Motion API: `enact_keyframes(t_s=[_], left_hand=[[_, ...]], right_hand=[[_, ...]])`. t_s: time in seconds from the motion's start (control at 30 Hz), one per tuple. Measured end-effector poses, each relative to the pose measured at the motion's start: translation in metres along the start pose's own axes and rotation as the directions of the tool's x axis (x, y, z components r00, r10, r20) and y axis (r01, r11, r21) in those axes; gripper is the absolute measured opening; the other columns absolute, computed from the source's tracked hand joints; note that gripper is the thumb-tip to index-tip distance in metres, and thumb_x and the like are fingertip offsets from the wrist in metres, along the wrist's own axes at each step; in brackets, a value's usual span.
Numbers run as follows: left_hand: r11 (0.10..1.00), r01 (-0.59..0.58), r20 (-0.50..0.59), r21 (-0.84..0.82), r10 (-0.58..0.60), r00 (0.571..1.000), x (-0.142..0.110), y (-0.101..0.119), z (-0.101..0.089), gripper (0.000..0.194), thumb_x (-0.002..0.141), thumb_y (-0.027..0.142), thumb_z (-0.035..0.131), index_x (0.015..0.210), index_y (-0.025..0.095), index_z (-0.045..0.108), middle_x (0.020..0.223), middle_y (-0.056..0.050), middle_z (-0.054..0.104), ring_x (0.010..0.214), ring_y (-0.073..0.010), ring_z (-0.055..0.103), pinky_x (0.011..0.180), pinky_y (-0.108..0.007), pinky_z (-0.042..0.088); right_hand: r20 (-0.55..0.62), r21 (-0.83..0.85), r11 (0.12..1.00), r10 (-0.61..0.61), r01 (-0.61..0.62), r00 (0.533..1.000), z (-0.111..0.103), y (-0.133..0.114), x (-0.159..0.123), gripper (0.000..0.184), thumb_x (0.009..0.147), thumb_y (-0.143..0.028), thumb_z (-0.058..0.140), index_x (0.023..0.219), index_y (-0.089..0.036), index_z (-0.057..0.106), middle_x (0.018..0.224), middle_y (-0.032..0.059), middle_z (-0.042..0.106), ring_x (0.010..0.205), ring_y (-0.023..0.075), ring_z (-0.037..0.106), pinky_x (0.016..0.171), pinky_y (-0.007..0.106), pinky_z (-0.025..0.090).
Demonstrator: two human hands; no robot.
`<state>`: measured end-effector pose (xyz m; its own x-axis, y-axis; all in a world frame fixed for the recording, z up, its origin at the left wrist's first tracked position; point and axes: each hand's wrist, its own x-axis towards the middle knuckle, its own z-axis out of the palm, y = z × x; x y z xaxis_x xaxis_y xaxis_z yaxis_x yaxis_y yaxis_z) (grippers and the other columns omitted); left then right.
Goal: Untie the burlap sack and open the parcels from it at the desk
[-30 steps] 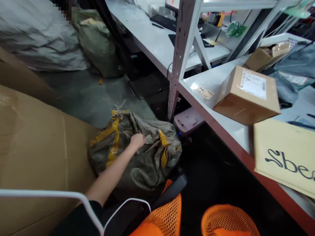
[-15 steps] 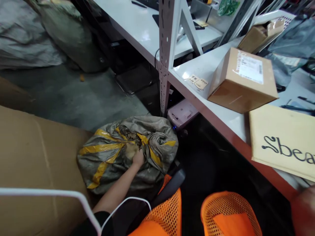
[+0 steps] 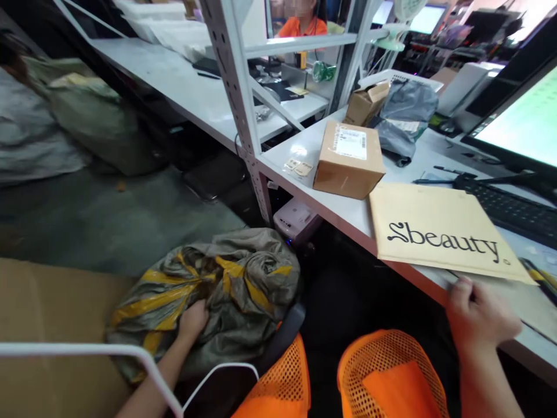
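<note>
A grey woven sack [image 3: 243, 325] with yellow tape strips lies on the floor at my lower left, its top gathered and twisted. My left hand [image 3: 194, 319] is closed against the sack's near side, seemingly gripping its fabric; the fingertips are partly hidden. At the white table's front edge, my right hand [image 3: 481, 316] is curled into a fist. It is just below a cream padded envelope [image 3: 439, 232] printed "Sbeauty", which reaches over the table edge. Whether that fist holds anything is hidden.
A taped cardboard box [image 3: 348, 159], a grey plastic bag [image 3: 402, 119] and a keyboard [image 3: 517, 209] are on the table. A metal post [image 3: 237, 87] rises at its corner. A large carton [image 3: 56, 325] stands left. A person in orange [image 3: 304, 26] is behind the shelving.
My view has turned up and right. My left hand has moved out of the sack's gathered opening to its near side. My right hand has come fully into view by the table edge.
</note>
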<state>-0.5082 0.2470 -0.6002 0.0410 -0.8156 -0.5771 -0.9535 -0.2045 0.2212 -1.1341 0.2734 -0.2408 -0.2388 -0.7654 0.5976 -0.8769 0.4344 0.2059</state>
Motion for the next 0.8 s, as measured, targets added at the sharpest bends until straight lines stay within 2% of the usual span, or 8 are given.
enact_keyframes(t_s=[0.13, 0.27, 0.37, 0.47, 0.6, 0.63, 0.73, 0.8], left_hand=[[0.996, -0.065, -0.122, -0.059, 0.058, 0.991, -0.023, 0.016, -0.030, 0.025, 0.090, 0.017, 0.039, 0.092, 0.016, 0.063, 0.106, -0.016, 0.071, 0.100, -0.0273, 0.067, 0.089, -0.034, 0.049], [0.975, -0.191, -0.222, -0.115, 0.162, 0.961, -0.055, 0.044, -0.099, 0.028, 0.093, 0.025, 0.036, 0.091, 0.019, 0.064, 0.102, -0.010, 0.071, 0.097, -0.0230, 0.065, 0.090, -0.032, 0.048], [0.909, -0.415, -0.304, 0.043, 0.408, 0.861, -0.100, 0.082, -0.159, 0.023, 0.093, 0.031, 0.046, 0.081, 0.019, 0.061, 0.089, -0.009, 0.067, 0.088, -0.0243, 0.062, 0.083, -0.036, 0.046], [0.659, -0.677, -0.291, 0.328, 0.752, 0.591, -0.149, 0.135, -0.182, 0.012, 0.087, 0.024, 0.059, 0.076, 0.020, 0.058, 0.077, -0.005, 0.062, 0.076, -0.0229, 0.056, 0.073, -0.038, 0.039], [0.377, -0.840, -0.266, 0.390, 0.919, 0.290, -0.187, 0.193, -0.157, 0.027, 0.078, 0.029, 0.076, 0.076, 0.020, 0.051, 0.073, -0.001, 0.058, 0.069, -0.0206, 0.049, 0.064, -0.039, 0.031], [0.361, -0.853, -0.293, 0.376, 0.920, 0.260, -0.190, 0.200, -0.148, 0.030, 0.077, 0.030, 0.078, 0.075, 0.020, 0.049, 0.073, -0.001, 0.058, 0.069, -0.0201, 0.048, 0.063, -0.039, 0.030], [0.365, -0.879, -0.401, 0.306, 0.887, 0.228, -0.194, 0.207, -0.130, 0.031, 0.077, 0.024, 0.075, 0.075, 0.020, 0.044, 0.074, -0.002, 0.056, 0.071, -0.0195, 0.045, 0.063, -0.038, 0.028], [0.338, -0.908, -0.454, 0.247, 0.868, 0.199, -0.193, 0.204, -0.119, 0.029, 0.079, 0.020, 0.071, 0.075, 0.020, 0.042, 0.074, -0.002, 0.054, 0.071, -0.0192, 0.043, 0.064, -0.038, 0.027]], right_hand=[[-0.140, 0.359, 0.933, 0.087, -0.031, 0.986, -0.011, -0.024, -0.007, 0.025, 0.092, -0.030, 0.057, 0.068, -0.026, 0.051, 0.064, 0.0095, 0.057, 0.059, 0.0242, 0.054, 0.055, 0.039, 0.036], [-0.020, 0.848, 0.518, -0.176, 0.110, 0.984, -0.047, -0.119, -0.020, 0.014, 0.096, -0.023, 0.057, 0.083, -0.024, 0.062, 0.082, 0.0079, 0.064, 0.075, 0.0236, 0.063, 0.068, 0.038, 0.050], [0.028, 0.983, 0.167, -0.559, 0.079, 0.829, -0.078, -0.207, -0.012, 0.012, 0.099, -0.023, 0.055, 0.099, -0.022, 0.067, 0.112, 0.0101, 0.067, 0.104, 0.0227, 0.066, 0.088, 0.037, 0.057], [-0.091, 0.992, -0.014, -0.763, 0.125, 0.640, -0.094, -0.273, 0.007, 0.019, 0.101, -0.025, 0.055, 0.113, -0.019, 0.068, 0.139, 0.0116, 0.059, 0.135, 0.0245, 0.052, 0.117, 0.042, 0.043], [0.291, 0.937, 0.312, -0.946, 0.159, 0.145, -0.074, -0.297, 0.005, 0.027, 0.097, -0.027, 0.064, 0.119, -0.014, 0.071, 0.126, 0.0145, 0.068, 0.118, 0.0295, 0.065, 0.106, 0.046, 0.053], [0.414, 0.879, 0.426, -0.905, 0.214, 0.100, -0.063, -0.290, -0.002, 0.030, 0.095, -0.025, 0.064, 0.121, -0.011, 0.070, 0.130, 0.0181, 0.065, 0.121, 0.0334, 0.063, 0.105, 0.052, 0.052], [0.573, 0.702, 0.673, -0.729, 0.235, 0.375, -0.028, -0.249, -0.026, 0.058, 0.090, -0.025, 0.067, 0.144, -0.007, 0.056, 0.160, 0.0269, 0.033, 0.147, 0.0457, 0.033, 0.113, 0.070, 0.036], [0.628, 0.665, 0.744, -0.516, -0.058, 0.582, -0.010, -0.219, -0.038, 0.077, 0.088, -0.032, 0.069, 0.156, -0.008, 0.041, 0.162, 0.0261, 0.029, 0.150, 0.0443, 0.029, 0.117, 0.067, 0.033]])
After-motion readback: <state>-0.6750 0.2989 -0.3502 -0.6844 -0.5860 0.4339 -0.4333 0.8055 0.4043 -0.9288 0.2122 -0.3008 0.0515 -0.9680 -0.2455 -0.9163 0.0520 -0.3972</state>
